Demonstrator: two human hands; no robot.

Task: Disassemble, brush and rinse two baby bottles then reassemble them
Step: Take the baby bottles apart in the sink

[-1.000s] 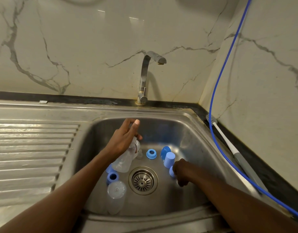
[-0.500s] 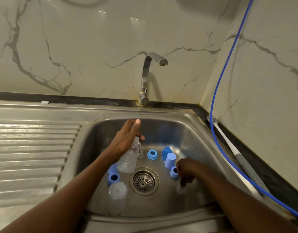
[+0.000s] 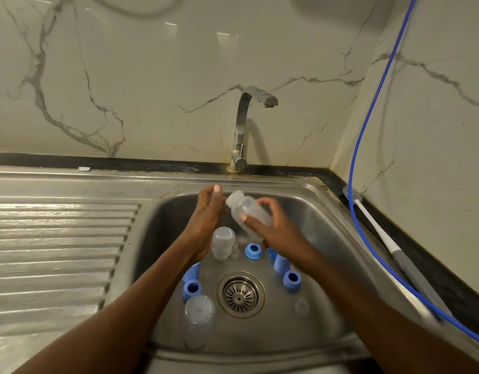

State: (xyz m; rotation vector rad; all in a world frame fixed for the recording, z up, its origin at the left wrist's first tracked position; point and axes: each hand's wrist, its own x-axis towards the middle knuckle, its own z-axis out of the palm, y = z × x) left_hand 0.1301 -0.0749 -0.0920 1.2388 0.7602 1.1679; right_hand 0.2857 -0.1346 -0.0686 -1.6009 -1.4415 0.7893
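My right hand grips a clear baby bottle over the sink. The bottle is tilted, its open neck pointing up and left. My left hand is beside that neck with its fingers straight and holds nothing. A second clear bottle stands in the basin by my left palm. A third lies near the front wall. Blue rings, a blue cap and a clear teat lie around the drain.
A bottle brush with a white and grey handle lies on the dark counter to the right. A blue hose runs down the wall past it. The faucet stands behind the basin with no water running. The ribbed drainboard is on the left.
My right hand rose from the basin floor and now grips the clear bottle that my left hand held. My left hand let it go and opened beside its neck.
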